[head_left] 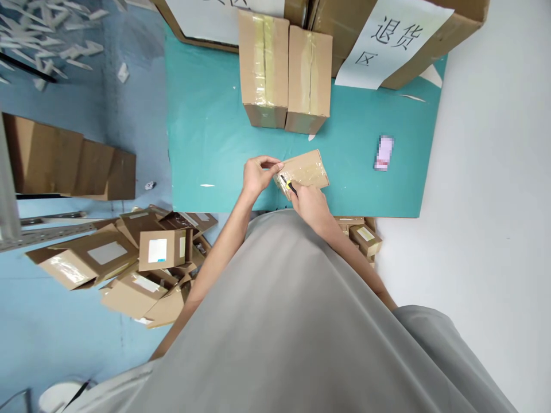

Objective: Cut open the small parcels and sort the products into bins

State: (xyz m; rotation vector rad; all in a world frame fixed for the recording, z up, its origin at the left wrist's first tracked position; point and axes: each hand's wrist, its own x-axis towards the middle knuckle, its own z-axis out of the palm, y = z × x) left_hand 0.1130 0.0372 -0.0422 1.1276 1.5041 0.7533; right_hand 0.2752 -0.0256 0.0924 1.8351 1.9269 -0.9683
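Note:
A small taped cardboard box (307, 167) sits near the front edge of the green table, turned at a slight angle. My left hand (257, 175) pinches its left corner between thumb and fingers. In my right hand (310, 203) is a black-and-yellow utility knife (289, 185), gripped with its tip over the tape at the box's left end. Whether the blade has gone into the tape is too small to tell.
Two taped boxes (263, 69) stand farther back on the green table (206, 132). Behind them are large cartons (344, 28) with paper signs. A blurred pink item (384, 153) lies at right. Opened boxes (161, 250) are piled on the floor at left. A white wall (486, 172) borders the right.

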